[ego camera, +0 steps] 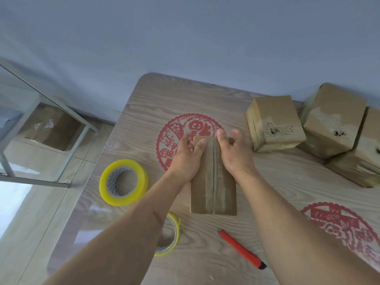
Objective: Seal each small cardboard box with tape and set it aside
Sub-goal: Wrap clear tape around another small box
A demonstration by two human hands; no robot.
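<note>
Hands meet over a small brown cardboard box (213,182) standing on the pale wood-grain table (144,112), tape glinting along its top seam. The left hand (186,159) curls round the box's left edge with its thumb pressed on the top near the far corner; the right hand (236,153) grips the right edge, thumb lying along the seam and the other fingers spread past the far end (their tips are partly hidden behind the box). Left of the left hand lies a large roll of yellow-tinted clear tape (123,182). Under the left forearm a second, thinner roll of tape (170,235) shows only in part, the arm covering most of it. Near the right forearm, towards the person, lies a red utility knife with a black tip (241,249). Beyond the right hand sits a cluster of taped brown cardboard boxes (275,122), the rightmost cut off by the frame edge. A red paper-cut decoration (174,130) lies beneath both hands, half covered; another red paper-cut (339,225) is partly hidden by the right forearm.
</note>
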